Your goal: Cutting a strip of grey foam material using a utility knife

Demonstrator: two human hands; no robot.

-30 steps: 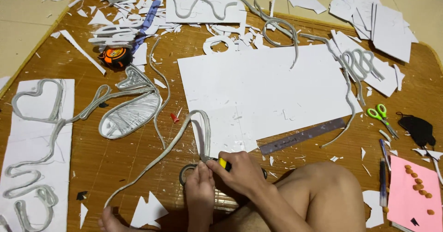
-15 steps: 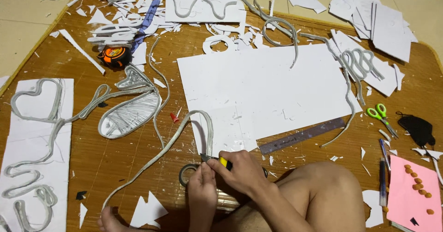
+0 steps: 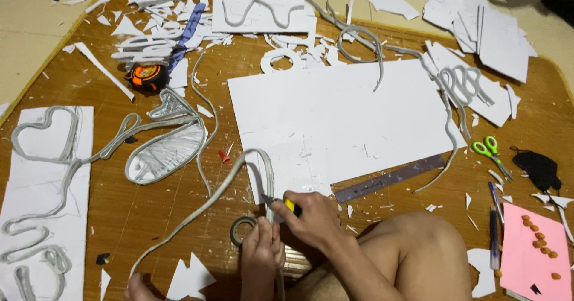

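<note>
Head view, looking down at a brown mat [image 3: 149,211] w/ white scraps all over. Left hand [image 3: 262,250] is clenched round the near end of a grey flexible strip [image 3: 206,202], pinching it upright near the bottom centre. Right hand [image 3: 311,220] grips a small yellow-handled knife [image 3: 280,203], blade tip touching the strip just above the left hand's fingers. From there the strip loops up beside the near-left corner of the big white sheet [image 3: 341,115], then runs down-left toward the near edge. A roll of dark tape [image 3: 241,229] lies just left of the left hand. A metal ruler [image 3: 388,178] sits along the sheet's near edge, right of the hands. Bare knee [image 3: 418,247] near right. Far left: orange tape measure [image 3: 146,76]. Left edge: 1 white panel w/ a grey heart outline [image 3: 45,136]. Right side: green scissors [image 3: 490,151], pink card [image 3: 529,253] w/ orange bits on it.
</note>
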